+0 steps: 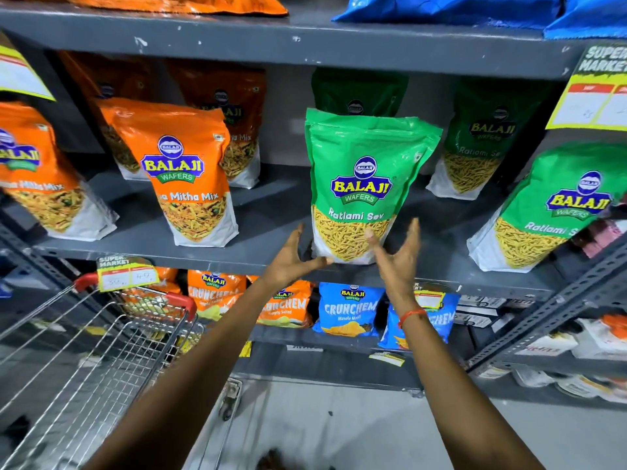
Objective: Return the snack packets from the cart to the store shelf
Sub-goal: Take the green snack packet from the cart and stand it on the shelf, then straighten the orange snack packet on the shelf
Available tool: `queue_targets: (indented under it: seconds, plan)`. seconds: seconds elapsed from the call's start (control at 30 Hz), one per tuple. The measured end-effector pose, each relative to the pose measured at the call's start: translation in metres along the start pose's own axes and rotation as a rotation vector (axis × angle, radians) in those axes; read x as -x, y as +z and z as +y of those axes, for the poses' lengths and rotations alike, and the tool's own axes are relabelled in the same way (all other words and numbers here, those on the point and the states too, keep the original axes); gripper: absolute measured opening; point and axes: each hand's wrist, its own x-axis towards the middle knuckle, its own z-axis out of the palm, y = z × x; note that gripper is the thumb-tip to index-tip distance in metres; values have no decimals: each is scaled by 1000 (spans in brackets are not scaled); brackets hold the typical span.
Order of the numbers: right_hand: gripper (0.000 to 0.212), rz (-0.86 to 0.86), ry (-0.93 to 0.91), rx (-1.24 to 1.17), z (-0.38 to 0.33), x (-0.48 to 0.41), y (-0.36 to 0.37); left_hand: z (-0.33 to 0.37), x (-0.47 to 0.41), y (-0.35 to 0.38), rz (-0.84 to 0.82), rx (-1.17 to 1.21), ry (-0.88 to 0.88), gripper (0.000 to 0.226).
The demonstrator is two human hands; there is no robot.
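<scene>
A green Ratlami Sev packet (359,184) stands upright on the grey middle shelf (271,252), near its front edge. My left hand (295,256) is at the packet's lower left corner, fingers spread, with the thumb touching the base. At the lower right corner my right hand (398,256) is also spread; its thumb lies against the front of the packet and its fingers stand clear of the side. Neither hand closes around the packet. The wire cart (135,334) with red handle ends sits at the lower left, and I see no packets inside it.
Orange Mitha Mix packets (183,171) stand to the left, and more green Ratlami Sev packets (543,212) to the right and behind. Crunchem bags (349,310) fill the shelf below. Yellow price tags hang from the shelf edges. A second rack (559,300) juts in at the right.
</scene>
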Motion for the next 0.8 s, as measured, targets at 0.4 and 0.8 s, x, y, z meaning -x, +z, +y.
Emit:
queue_targets:
  seconds: [0.4,0.8]
  plan:
    - [55,167,-638,94,-85,69,146,-19,43,-114,734,-353,455,78]
    - [86,-620,-116,251,-45,43,256,-125,-4,-253,146,-41,26,71]
